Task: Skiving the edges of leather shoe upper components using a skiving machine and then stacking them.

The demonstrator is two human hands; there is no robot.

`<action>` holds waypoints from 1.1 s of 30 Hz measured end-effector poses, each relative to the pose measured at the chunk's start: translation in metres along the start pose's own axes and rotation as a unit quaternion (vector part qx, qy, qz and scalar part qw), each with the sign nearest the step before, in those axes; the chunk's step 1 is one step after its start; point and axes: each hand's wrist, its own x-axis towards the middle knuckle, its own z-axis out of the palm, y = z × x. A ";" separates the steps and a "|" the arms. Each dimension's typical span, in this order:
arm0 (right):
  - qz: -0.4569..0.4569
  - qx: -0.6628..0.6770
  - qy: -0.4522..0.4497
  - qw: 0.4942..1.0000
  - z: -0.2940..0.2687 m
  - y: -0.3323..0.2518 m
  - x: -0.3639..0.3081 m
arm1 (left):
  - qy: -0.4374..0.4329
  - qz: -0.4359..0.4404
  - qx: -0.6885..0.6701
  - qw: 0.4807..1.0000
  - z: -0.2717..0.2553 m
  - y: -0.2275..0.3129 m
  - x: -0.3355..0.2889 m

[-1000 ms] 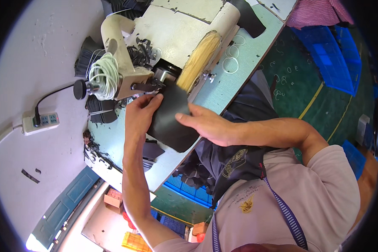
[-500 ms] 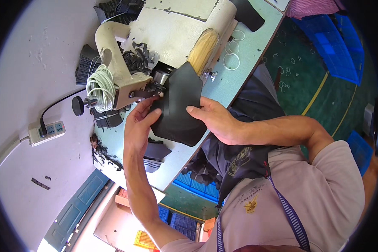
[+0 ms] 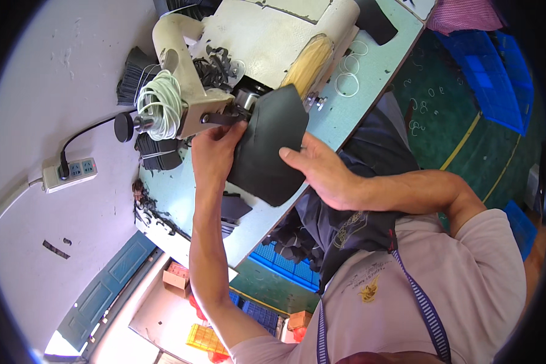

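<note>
A stiff black sheet piece (image 3: 270, 148), leather-like and angular, lies tilted against the working head of a cream-coloured machine (image 3: 255, 36). My left hand (image 3: 215, 155) pinches its left edge right beside the metal roller and foot (image 3: 244, 104); some of the fingertips are hidden there. On the piece's right side my right hand (image 3: 330, 173) holds on, thumb on top and fingers underneath. The far corner of the piece reaches up to the yellowish padded part (image 3: 309, 60) of the machine.
Coiled pale cord (image 3: 159, 104) hangs on the machine arm. Black scraps (image 3: 215, 70) and tied stacks of black pieces (image 3: 158, 151) lie around it. White rings (image 3: 346, 84) rest on the light-green tabletop (image 3: 370, 73). A power strip (image 3: 73, 173) is on the wall. Blue crates (image 3: 485, 73) stand on the floor.
My left hand has moved up along the piece's edge, closer to the roller, and its fingers have drawn together. The piece has turned slightly. The whole view has shifted a little.
</note>
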 end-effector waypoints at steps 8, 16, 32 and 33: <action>-0.021 -0.006 -0.010 1.000 -0.018 0.002 0.000 | -0.059 -0.025 -0.173 0.983 -0.006 -0.008 -0.029; -0.025 0.040 0.002 0.999 -0.008 0.002 -0.001 | 0.013 -0.005 0.030 0.999 0.000 -0.002 -0.010; 0.006 0.017 0.032 0.999 -0.021 -0.020 0.003 | -0.031 0.007 -0.290 0.957 -0.003 -0.009 -0.041; 0.037 0.024 0.008 0.999 -0.025 -0.022 0.001 | -0.043 -0.023 -0.286 0.957 0.000 -0.011 -0.039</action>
